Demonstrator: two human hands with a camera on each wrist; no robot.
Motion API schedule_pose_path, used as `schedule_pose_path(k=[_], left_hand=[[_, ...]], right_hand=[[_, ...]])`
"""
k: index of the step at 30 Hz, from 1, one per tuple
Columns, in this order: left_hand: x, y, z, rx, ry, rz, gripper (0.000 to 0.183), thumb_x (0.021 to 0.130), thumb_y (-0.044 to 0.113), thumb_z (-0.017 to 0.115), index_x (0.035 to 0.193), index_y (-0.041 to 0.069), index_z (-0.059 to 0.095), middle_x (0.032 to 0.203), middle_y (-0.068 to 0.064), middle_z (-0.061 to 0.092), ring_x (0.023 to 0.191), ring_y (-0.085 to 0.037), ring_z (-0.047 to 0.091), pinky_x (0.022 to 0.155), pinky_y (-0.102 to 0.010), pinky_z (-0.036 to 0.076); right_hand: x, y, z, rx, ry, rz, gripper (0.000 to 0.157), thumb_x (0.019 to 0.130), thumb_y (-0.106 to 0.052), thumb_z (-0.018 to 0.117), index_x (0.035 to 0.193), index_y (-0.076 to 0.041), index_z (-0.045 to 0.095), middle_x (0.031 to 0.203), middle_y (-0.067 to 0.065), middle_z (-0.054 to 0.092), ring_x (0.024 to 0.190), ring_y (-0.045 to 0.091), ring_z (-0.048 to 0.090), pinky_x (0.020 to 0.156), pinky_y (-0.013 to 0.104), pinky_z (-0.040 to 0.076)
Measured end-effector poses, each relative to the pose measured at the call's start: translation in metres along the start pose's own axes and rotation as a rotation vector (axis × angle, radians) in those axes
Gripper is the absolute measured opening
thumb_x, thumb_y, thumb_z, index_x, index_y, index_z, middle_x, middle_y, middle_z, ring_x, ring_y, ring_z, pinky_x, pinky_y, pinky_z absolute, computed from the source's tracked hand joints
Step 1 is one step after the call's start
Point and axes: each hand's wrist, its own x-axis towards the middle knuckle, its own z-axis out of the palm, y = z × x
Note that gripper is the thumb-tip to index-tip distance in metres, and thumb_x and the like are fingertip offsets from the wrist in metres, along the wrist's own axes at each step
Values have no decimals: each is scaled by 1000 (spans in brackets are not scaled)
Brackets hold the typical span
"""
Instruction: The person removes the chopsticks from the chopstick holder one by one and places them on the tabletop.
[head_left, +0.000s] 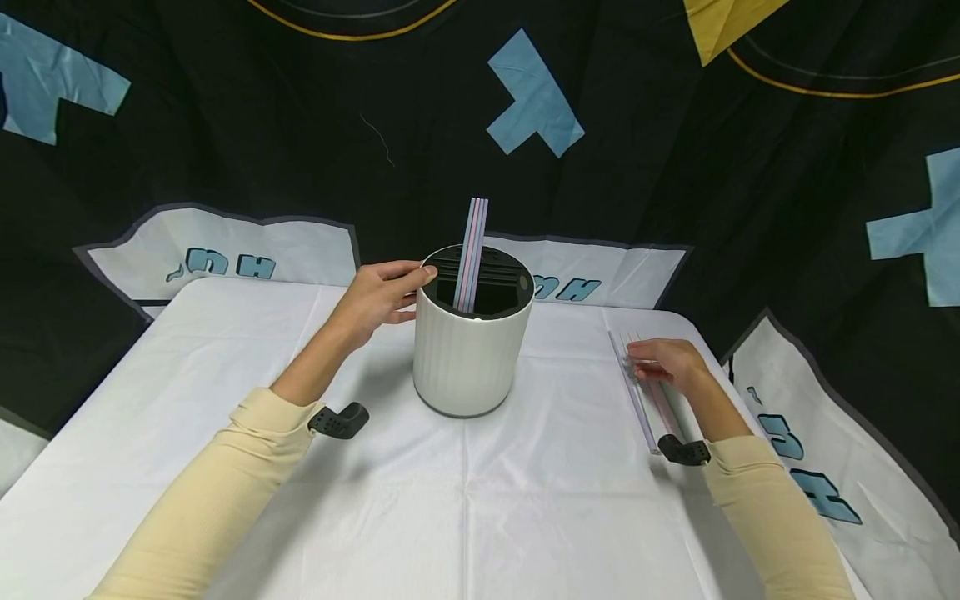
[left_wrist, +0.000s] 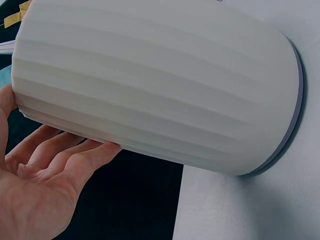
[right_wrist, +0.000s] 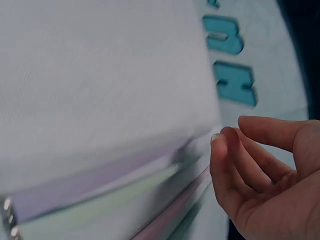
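Left hand (head_left: 382,293) on a ribbed white container (head_left: 468,367), right hand (head_left: 666,363) over by some loose straws (head_left: 635,400).

So closest in you've got two pale yellow sleeves (head_left: 217,483), each with a black wrist camera (head_left: 341,421) at the cuff, over a white tablecloth (head_left: 390,517). The loose ones lie side by side near the table's right edge, purple, green and pink, and the right hand is just above them: fingers bent, thumb a bit apart from the fingertips, can't tell if any straw is touched. Further in, the container stands mid-table, left thumb hooked on its rim, the other fingers against the outer wall. A pastel bundle (head_left: 471,258) pokes up out of its black top (head_left: 498,279). Way behind, a black backdrop (head_left: 420,108) with blue tape (head_left: 536,96).
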Motion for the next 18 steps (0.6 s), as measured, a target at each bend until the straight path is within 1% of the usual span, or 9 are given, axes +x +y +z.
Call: schedule_pose_path(k=[3,5,8,10,12,15,18], left_hand=[[0,1,-1,0,1,0,56,95,37,71,141,7,58,143,-11,60,130,-30,61,98,-45,57],[0,1,-1,0,2,2,56,95,37,71,141,7,58,143,-11,60,129,-30,61,98,-45,57],[0,1,-1,2,1,2,56,95,37,71,141,7,58,144,-10,60,130,-31,60,98,-45,57],[0,0,-1,1,1,0,57,95,38,71,141,7,58,144,-10,59,130,-31,60,98,-45,57],[0,0,-1,-1,0,-4,57,95,38,71,141,7,58,144,-10,59,131,-31,60,98,-45,57],[0,0,-1,0,0,-8,57,95,38,71,141,7,58,144,-10,59,131,-31,59,98,-44,57],[0,0,-1,3,-1,-7,57,95,38,71,141,7,58,144,-10,59,131,-31,60,98,-45,57]], right_hand=[[-7,-18,4,-10,-24,-46,49,104,-19,57,145,7,49,102,-5,72,82,6,72,78,19,60],[-12,-32,7,-15,-54,-90,48,106,-19,52,146,8,47,116,2,72,87,6,73,81,20,60],[-20,-53,12,-25,-101,-141,48,108,-19,48,148,8,44,140,17,59,93,5,71,85,20,59],[-27,-68,16,-29,-130,-166,48,109,-20,45,150,5,43,150,22,49,97,5,70,91,23,59],[-34,-82,22,-32,-157,-189,48,109,-21,44,151,2,42,153,23,45,99,4,68,95,25,57],[-45,-102,32,-27,-184,-227,48,109,-21,42,152,0,41,155,22,44,101,5,67,98,28,56],[-56,-121,44,-21,-179,-251,49,107,-23,50,151,-2,45,154,18,46,100,7,69,98,28,56]])
